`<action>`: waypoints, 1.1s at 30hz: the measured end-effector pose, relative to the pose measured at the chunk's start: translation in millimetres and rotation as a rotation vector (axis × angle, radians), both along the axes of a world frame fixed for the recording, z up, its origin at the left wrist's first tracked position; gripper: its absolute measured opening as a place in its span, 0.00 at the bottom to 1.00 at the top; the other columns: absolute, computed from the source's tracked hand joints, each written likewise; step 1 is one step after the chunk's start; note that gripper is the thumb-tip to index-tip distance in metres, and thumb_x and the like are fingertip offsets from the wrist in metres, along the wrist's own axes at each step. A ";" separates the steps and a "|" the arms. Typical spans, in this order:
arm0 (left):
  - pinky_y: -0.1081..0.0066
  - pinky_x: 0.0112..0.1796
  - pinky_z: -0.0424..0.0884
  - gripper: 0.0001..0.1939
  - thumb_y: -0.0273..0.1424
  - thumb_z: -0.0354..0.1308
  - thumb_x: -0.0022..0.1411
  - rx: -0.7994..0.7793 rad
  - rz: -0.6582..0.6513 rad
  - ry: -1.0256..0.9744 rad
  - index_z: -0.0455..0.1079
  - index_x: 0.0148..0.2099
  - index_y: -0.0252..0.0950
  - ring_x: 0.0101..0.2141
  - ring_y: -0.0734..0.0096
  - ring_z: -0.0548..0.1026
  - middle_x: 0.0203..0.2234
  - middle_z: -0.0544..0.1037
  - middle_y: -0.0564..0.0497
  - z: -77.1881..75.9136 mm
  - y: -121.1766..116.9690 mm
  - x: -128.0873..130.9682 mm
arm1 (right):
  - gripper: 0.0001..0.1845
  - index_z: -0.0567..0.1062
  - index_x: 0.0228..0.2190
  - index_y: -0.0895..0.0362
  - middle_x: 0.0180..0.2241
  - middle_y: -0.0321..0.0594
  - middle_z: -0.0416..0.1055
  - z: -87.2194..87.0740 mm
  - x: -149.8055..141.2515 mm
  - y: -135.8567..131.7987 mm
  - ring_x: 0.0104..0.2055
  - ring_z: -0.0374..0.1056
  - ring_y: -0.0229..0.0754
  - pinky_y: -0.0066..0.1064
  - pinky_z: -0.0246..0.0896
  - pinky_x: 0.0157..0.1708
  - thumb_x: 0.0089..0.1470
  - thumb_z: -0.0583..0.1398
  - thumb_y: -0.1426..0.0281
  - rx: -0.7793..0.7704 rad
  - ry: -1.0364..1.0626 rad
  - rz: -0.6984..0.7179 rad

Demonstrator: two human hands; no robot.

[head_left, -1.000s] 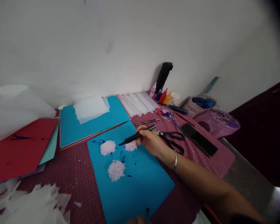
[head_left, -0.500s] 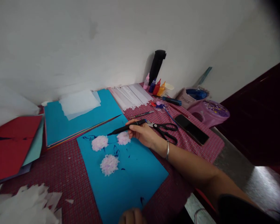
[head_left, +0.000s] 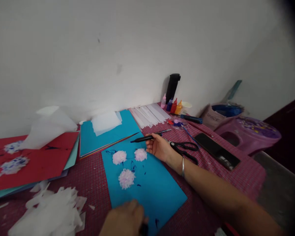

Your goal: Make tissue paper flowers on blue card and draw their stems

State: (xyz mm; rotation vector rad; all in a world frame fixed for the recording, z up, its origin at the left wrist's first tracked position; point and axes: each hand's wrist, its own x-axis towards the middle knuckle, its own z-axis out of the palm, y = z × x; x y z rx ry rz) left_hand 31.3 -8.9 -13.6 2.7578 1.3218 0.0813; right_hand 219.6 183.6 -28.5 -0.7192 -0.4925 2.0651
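Note:
My right hand (head_left: 159, 148) holds a black marker pen (head_left: 144, 138) in a pinch, its tip pointing left above the blue sheet (head_left: 159, 186). Three fluffy pale-pink paper flowers (head_left: 127, 179) sit on that sheet, with dark blue strokes around them. One flower (head_left: 140, 154) is right beside the right-hand fingers. Over the sheet's lower edge is my left hand (head_left: 125, 218), blurred, its fingers curled. A small dark thing shows at its fingertips, too unclear to name.
Black-handled scissors (head_left: 184, 149) and a phone (head_left: 216, 150) lie right of the sheet. Paint bottles (head_left: 173, 106) stand by a black flask (head_left: 173, 88). White paper strips (head_left: 149, 115) lie behind. On the left are a red sheet (head_left: 46, 160) and white paper scraps (head_left: 51, 213).
The view has swung left, showing more of the red sheet and its flowers. My left hand has come further in over the blue sheet. The marker's tip has moved slightly away from the flowers.

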 end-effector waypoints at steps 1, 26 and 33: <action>0.72 0.26 0.65 0.07 0.24 0.50 0.61 -0.045 0.143 -0.010 0.66 0.32 0.40 0.27 0.69 0.76 0.27 0.76 0.54 8.2 10.2 -8.7 | 0.16 0.73 0.32 0.58 0.19 0.38 0.74 -0.6 -0.7 0.4 0.18 0.68 0.37 0.29 0.65 0.23 0.63 0.48 0.66 0.000 -0.004 0.005; 0.60 0.43 0.67 0.13 0.38 0.45 0.65 -0.159 0.547 -0.329 0.68 0.38 0.39 0.41 0.60 0.73 0.37 0.76 0.48 -7.7 38.3 -72.2 | 0.10 0.70 0.26 0.58 0.14 0.31 0.66 -3.0 2.3 1.4 0.15 0.55 0.31 0.22 0.41 0.13 0.46 0.64 0.65 0.110 -0.095 -0.055; 0.55 0.45 0.70 0.17 0.30 0.40 0.65 -0.226 0.566 0.099 0.71 0.43 0.34 0.48 0.53 0.73 0.48 0.75 0.39 11.3 28.1 -44.4 | 0.15 0.69 0.24 0.57 0.11 0.29 0.63 -5.4 -5.3 -2.7 0.12 0.53 0.31 0.23 0.41 0.12 0.45 0.65 0.59 0.184 -0.161 -0.061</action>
